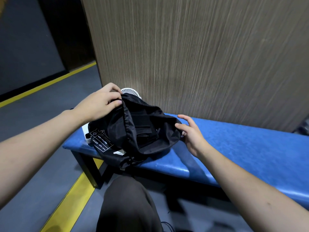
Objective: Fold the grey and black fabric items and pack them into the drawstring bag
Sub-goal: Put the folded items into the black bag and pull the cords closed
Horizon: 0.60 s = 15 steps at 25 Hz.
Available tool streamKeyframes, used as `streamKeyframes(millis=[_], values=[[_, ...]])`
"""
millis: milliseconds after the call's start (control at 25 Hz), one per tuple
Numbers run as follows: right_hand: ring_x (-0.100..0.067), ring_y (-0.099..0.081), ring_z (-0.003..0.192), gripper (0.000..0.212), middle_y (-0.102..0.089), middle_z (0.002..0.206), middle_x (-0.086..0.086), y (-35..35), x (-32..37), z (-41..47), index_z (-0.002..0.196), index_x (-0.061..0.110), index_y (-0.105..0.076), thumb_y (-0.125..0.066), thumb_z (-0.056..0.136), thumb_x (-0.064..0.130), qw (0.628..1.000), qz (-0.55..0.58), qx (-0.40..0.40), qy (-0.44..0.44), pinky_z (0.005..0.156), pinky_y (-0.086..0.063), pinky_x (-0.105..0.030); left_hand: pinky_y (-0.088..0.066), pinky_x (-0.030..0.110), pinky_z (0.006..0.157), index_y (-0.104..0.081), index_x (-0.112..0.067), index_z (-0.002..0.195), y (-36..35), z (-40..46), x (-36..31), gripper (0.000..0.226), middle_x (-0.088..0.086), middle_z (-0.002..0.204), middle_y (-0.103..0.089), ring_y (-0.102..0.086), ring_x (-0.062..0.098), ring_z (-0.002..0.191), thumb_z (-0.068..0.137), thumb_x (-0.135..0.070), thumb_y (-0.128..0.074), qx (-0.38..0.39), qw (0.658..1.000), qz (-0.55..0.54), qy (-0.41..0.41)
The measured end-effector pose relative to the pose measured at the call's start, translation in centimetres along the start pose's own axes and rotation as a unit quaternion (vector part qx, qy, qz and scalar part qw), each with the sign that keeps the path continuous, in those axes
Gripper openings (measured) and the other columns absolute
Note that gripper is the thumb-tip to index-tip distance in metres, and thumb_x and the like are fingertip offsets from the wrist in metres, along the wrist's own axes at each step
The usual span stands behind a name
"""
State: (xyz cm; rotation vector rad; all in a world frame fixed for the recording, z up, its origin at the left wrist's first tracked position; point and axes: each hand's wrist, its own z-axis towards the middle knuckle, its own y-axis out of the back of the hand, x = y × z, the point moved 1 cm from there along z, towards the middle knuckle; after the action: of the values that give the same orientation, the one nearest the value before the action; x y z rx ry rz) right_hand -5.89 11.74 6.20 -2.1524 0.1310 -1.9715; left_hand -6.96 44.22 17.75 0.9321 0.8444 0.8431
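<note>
A black drawstring bag with white printed text lies on the left end of a blue padded bench, its mouth held wide. Folded black fabric sits inside the bag. My left hand pinches the bag's upper rim and lifts it. My right hand touches the rim at the right side, fingers spread; whether it grips the rim is unclear. No grey fabric item is visible.
A white fan stands behind the bag against the wood-grain wall. A white object pokes out under the bag's left side. My knee in dark trousers is below. The grey floor has yellow stripes.
</note>
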Motion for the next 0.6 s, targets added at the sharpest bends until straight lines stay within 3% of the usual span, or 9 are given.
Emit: streamKeyframes(millis=[120,200,320,440,600], values=[[-0.019,-0.052,0.063,0.038,-0.057,0.084,-0.005,-0.7,1.5,-0.3,0.115,0.017,-0.066,-0.063,0.087,-0.009,0.996,-0.080,0.004,0.049,0.048,-0.040,-0.028,-0.044,0.035,0.083,-0.066,-0.024,0.098,-0.1,0.1,-0.3,0.014,-0.014,0.126,-0.047,-0.053,0.009,0.097,0.099,-0.029,-0.053,-0.010,1.000,-0.008,-0.008],[-0.019,-0.051,0.057,0.037,-0.059,0.095,-0.006,-1.7,2.6,-0.5,0.112,0.012,-0.069,-0.063,0.084,-0.013,0.992,-0.103,0.012,0.072,0.041,-0.037,-0.027,-0.044,0.035,0.083,-0.066,-0.027,0.099,0.2,0.1,-0.7,0.013,-0.016,0.124,-0.048,-0.052,0.008,0.098,0.098,-0.031,-0.054,-0.019,1.000,-0.006,-0.009],[-0.023,-0.048,0.054,0.033,-0.063,0.096,-0.008,-3.2,4.3,-0.5,0.114,0.008,-0.070,-0.069,0.085,-0.008,0.995,-0.059,0.050,0.068,0.042,-0.037,-0.028,-0.042,0.032,0.082,-0.069,-0.029,0.098,1.0,0.1,-1.4,0.013,-0.017,0.120,-0.052,-0.050,0.006,0.103,0.097,-0.030,-0.056,-0.049,0.999,0.013,-0.011],[-0.030,-0.047,0.061,0.035,-0.064,0.098,-0.006,-4.9,6.4,-0.8,0.121,0.009,-0.069,-0.070,0.087,-0.001,0.992,-0.053,0.085,0.077,0.044,-0.041,-0.030,-0.040,0.029,0.080,-0.071,-0.026,0.095,2.0,0.1,-2.3,0.011,-0.015,0.116,-0.056,-0.050,0.005,0.090,0.095,-0.025,-0.060,-0.084,0.996,-0.008,-0.008],[-0.022,-0.053,0.043,0.042,-0.059,0.120,0.003,-8.2,9.1,-1.6,0.127,0.016,-0.067,-0.073,0.087,0.005,0.959,-0.228,0.058,0.157,0.041,-0.044,-0.028,-0.048,0.032,0.082,-0.073,-0.022,0.091,3.0,0.5,-4.0,0.010,-0.010,0.115,-0.061,-0.057,0.014,0.086,0.093,-0.016,-0.065,-0.101,0.992,-0.071,-0.027]])
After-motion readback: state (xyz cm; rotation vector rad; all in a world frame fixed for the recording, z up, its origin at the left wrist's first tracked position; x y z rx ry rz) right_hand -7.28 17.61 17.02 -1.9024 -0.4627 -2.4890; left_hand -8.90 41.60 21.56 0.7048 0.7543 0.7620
